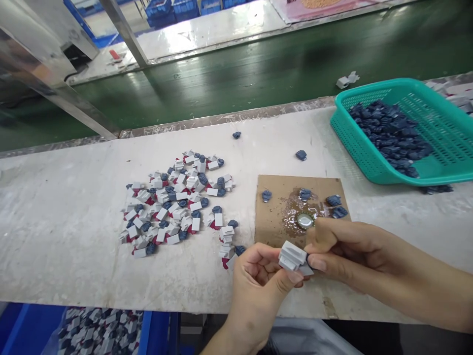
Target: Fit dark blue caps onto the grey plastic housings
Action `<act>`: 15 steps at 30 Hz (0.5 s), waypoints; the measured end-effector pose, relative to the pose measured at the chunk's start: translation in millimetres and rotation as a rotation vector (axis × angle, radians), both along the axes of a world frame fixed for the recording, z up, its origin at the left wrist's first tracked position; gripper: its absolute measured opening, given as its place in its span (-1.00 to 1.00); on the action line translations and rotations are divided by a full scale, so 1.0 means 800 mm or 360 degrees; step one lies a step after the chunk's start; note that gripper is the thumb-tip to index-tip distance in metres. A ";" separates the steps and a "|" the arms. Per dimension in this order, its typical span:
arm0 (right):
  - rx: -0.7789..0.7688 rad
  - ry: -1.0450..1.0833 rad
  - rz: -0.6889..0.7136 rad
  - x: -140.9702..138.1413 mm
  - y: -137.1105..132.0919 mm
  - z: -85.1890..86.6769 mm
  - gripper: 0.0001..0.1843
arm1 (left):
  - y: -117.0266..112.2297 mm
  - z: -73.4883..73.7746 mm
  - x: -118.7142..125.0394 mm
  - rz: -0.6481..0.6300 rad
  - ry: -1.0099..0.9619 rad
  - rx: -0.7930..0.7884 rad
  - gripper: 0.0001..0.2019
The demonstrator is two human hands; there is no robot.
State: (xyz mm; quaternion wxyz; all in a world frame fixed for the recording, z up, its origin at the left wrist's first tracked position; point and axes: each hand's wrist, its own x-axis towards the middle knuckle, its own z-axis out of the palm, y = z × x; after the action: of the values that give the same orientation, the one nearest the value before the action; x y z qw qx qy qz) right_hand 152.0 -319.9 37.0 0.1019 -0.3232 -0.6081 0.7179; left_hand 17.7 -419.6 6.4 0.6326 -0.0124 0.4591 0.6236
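My left hand (pixel 260 291) pinches a light grey plastic part (pixel 292 255) with ridges and a flat side between thumb and fingers. At its right end my right hand (pixel 332 251) is closed, thumb against curled forefinger. A dark sliver shows at its fingertips against the grey part, most likely a small dark blue piece, largely hidden. Just beyond my hands lies a cardboard sheet (pixel 268 222), wet in the middle. On it are a bottle-cap-like dish (pixel 305 220) of clear liquid and several dark blue moulded pieces (pixel 334 200).
A heap of grey, red and blue assembled parts (pixel 166 207) spreads to the left. A green basket (pixel 373 165) of blue pieces stands at right. Behind runs a green conveyor belt (pixel 221 81) with a metal post (pixel 123 32). Below left is a blue bin (pixel 151 330) of parts.
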 end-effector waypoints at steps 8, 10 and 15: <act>-0.0237 -0.0050 0.0017 -0.009 -0.016 -0.009 -0.63 | -0.021 -0.004 -0.003 0.0020 0.0011 -0.0060 -0.66; -0.0283 -0.0084 0.0034 -0.012 -0.028 -0.017 -0.61 | -0.031 -0.009 -0.007 -0.0012 0.0015 -0.0127 -0.62; -0.0614 -0.0060 0.0070 -0.018 -0.074 -0.040 -0.47 | -0.067 -0.016 -0.048 -0.0314 0.0346 -0.0079 -0.57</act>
State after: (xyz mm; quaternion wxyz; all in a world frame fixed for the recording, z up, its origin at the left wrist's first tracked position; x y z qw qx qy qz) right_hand 137.3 -379.1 5.1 0.0109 -0.3367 -0.4679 0.8171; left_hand -21.0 -473.5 -6.2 0.6369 0.0850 0.5392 0.5445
